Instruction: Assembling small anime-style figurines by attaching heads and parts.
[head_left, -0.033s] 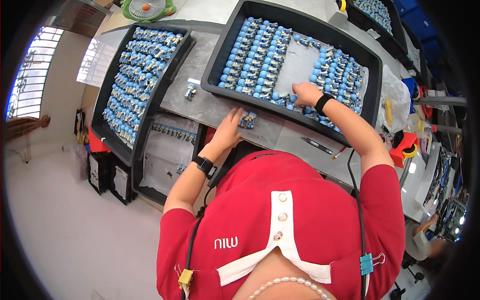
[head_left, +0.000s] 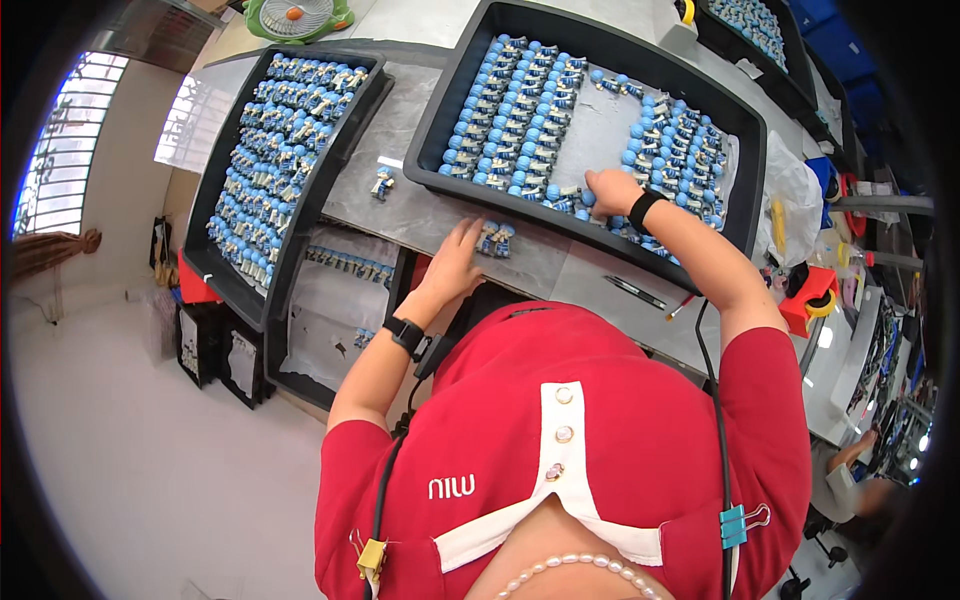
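My right hand (head_left: 615, 192) reaches into the large black tray (head_left: 430, 165), its fingers pinched at a small blue-headed figurine (head_left: 586, 198) near the tray's near wall. The fingertips partly hide that figurine. Rows of similar figurines (head_left: 530, 110) lie on the tray's left side, and another group (head_left: 675, 150) lies on the right, with white lining showing between. My left hand (head_left: 455, 262) rests at the table's near edge, fingers stretched out, beside a few blue-headed figurines (head_left: 496, 239). One more figurine (head_left: 382, 183) lies alone on the grey table, farther left.
A second full black tray (head_left: 345, 150) stands tilted at the left, above a lower tray (head_left: 325, 320) with several figurines. A pen-like tool (head_left: 635, 291) and a brush (head_left: 680, 306) lie right of my body. A green fan (head_left: 296, 18) stands far left; a clear plastic bag (head_left: 790, 195) lies right.
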